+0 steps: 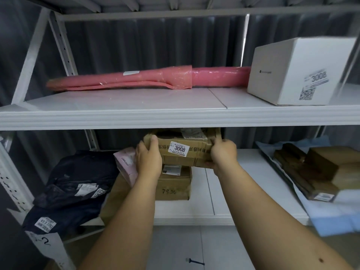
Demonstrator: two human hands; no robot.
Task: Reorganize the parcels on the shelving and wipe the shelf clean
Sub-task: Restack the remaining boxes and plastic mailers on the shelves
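Note:
A worn brown cardboard parcel (185, 152) with a white "3008" label is held between both hands just under the upper shelf's front edge. My left hand (149, 159) grips its left end, and my right hand (223, 153) grips its right end. It sits on or just above another brown carton (174, 185) marked in pen on the lower shelf (243, 184). A small pink box (126, 165) leans beside my left wrist. On the upper shelf (136, 100) lie a long pink wrapped roll (148, 77) and a white box (292, 73) labelled "3008".
Dark plastic mailer bags (78, 178) with labels pile up at the lower shelf's left end. At the right, brown boxes (319, 168) sit on blue-white wrapping. White upright posts (64, 43) frame the shelving. A grey floor shows below.

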